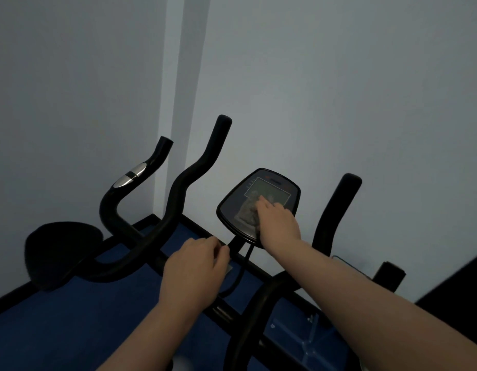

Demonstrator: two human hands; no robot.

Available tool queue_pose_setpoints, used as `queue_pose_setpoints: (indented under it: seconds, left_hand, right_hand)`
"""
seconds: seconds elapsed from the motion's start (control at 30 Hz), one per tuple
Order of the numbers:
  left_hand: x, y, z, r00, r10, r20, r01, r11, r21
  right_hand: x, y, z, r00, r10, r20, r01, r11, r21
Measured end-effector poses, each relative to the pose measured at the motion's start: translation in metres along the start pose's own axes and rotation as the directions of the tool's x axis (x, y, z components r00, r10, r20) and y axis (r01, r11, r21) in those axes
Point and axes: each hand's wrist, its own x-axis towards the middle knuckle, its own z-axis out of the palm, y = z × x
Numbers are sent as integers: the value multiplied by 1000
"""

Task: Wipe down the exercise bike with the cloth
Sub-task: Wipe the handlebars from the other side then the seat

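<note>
The black exercise bike has a dark oval console (230, 210) with a grey screen, set between two upswept handlebars (190, 170). A grey patterned cloth (246, 210) lies on the console face. My right hand (280, 223) presses down on the cloth, fingers laid over it and pointing at the screen. My left hand (195, 266) sits lower, fingers curled over the crossbar beside the console stem. A black cable (242, 266) hangs from under the console.
A second black handlebar with a silver sensor (130, 175) and a dark seat (60, 253) stand to the left. The right handlebar (336, 210) rises beside my right forearm. Pale walls meet in a corner behind, above a blue floor (71, 322).
</note>
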Motion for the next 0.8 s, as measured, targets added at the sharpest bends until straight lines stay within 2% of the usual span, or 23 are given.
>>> queue_pose_setpoints:
  seconds: [0.07, 0.13, 0.2, 0.3, 0.37, 0.43, 0.53, 0.63, 0.7, 0.8]
  left_hand:
    - [0, 0, -1, 1000, -20, 8, 20, 1000, -8]
    - [1, 1, -1, 999, -31, 16, 32, 999, -17]
    - [3, 1, -1, 999, -29, 36, 29, 1000, -8]
    - [5, -1, 0, 998, -30, 59, 30, 1000, 7]
    - [4, 0, -1, 997, -67, 42, 68, 998, -17]
    - [4, -1, -1, 997, -79, 22, 80, 997, -13]
    - [-1, 1, -4, 997, -83, 10, 83, 995, -56]
    - [-9, 5, -12, 996, -81, -47, 72, 983, -171]
    - [-18, 12, -16, 990, -107, -94, 75, 953, -293]
    - [-48, 36, -7, 985, -158, -73, 100, 856, -506]
  right_hand:
    - [3, 0, -3, 998, 57, 4, -57, 993, 105]
    - [3, 9, -6, 992, 111, -51, -101, 979, 176]
    - [2, 14, -11, 984, 172, -55, -170, 984, 46]
    - [-1, 11, -14, 974, 224, 43, -226, 973, 45]
    - [-2, 9, -22, 965, 215, 148, -239, 956, 171]
    - [-6, 12, -39, 969, 167, 184, -228, 892, 391]
    - [-39, 18, -63, 995, 77, 67, -102, 804, 585]
    - [-85, 27, -66, 995, 13, -99, 47, 813, 580]
    - [-107, 41, -63, 970, 66, -236, 69, 850, 522]
    - [-122, 58, -57, 914, 214, -345, -30, 882, 469]
